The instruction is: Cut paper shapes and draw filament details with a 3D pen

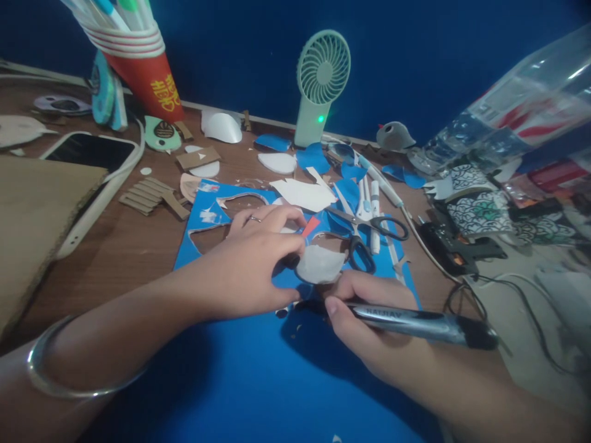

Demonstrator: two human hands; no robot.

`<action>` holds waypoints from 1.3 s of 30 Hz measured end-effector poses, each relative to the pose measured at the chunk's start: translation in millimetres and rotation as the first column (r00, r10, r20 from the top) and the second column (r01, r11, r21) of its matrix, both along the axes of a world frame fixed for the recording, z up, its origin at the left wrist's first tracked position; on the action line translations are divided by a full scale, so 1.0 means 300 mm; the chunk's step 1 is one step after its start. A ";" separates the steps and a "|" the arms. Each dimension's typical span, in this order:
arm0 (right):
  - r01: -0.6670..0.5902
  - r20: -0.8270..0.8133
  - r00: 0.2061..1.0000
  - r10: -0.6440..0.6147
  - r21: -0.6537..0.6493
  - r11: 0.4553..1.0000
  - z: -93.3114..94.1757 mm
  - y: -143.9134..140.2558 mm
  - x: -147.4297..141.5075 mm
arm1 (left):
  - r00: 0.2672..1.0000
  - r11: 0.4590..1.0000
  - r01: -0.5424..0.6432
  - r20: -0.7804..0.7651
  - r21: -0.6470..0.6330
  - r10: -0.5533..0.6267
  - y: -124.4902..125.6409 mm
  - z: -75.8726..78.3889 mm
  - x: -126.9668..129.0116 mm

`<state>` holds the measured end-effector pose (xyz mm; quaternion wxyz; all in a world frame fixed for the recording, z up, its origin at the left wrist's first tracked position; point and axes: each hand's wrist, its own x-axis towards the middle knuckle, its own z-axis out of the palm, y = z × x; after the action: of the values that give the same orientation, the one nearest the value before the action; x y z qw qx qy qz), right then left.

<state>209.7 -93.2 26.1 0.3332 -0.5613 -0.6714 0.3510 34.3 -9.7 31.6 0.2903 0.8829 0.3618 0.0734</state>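
**Drawing around a white shape on blue paper**

Holding a thick black marker pen (406, 321), the right hand (369, 326) is curling its fingers tightly around it, with the tip pointing left onto the big blue paper sheet (258, 381). The left hand (249, 264) is pressing its fingertips flat on a small rounded white card piece (318, 264), not gripping anything. The card is lying on the blue sheet, between both hands.

It looks like the work is part done: holes are already showing in the blue sheet farther back, and many cut blue and white bits are lying around. This shape's outline does not look finished yet.

Behind, one pair of black-handled scissors (369, 231) is resting, then one black glue gun (455, 249), and one green little fan (321, 86) is standing by the wall.
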 end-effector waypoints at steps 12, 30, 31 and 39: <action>0.057 -0.102 0.993 -0.061 -0.046 0.997 0.005 -0.001 0.014 | 0.999 0.999 -0.003 0.036 0.050 0.001 0.002 -0.024 -0.004; 0.304 -0.756 0.578 -0.308 -0.151 0.941 -0.050 0.028 0.019 | 0.992 0.993 -0.057 0.102 -0.105 0.068 0.020 0.001 -0.017; 0.305 -0.763 0.572 -0.300 -0.141 0.942 -0.053 0.026 0.017 | 0.988 0.995 -0.064 0.134 -0.077 0.074 0.019 0.000 -0.020; 0.260 -0.740 0.659 -0.133 0.059 0.964 -0.096 -0.018 0.011 | 0.905 0.959 -0.252 0.382 0.132 0.186 0.000 -0.004 -0.044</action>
<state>213.0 -98.6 -2.8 0.6526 -0.4155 -0.4438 0.4521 21.2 -9.6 30.4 0.2622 0.8296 0.3904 0.3009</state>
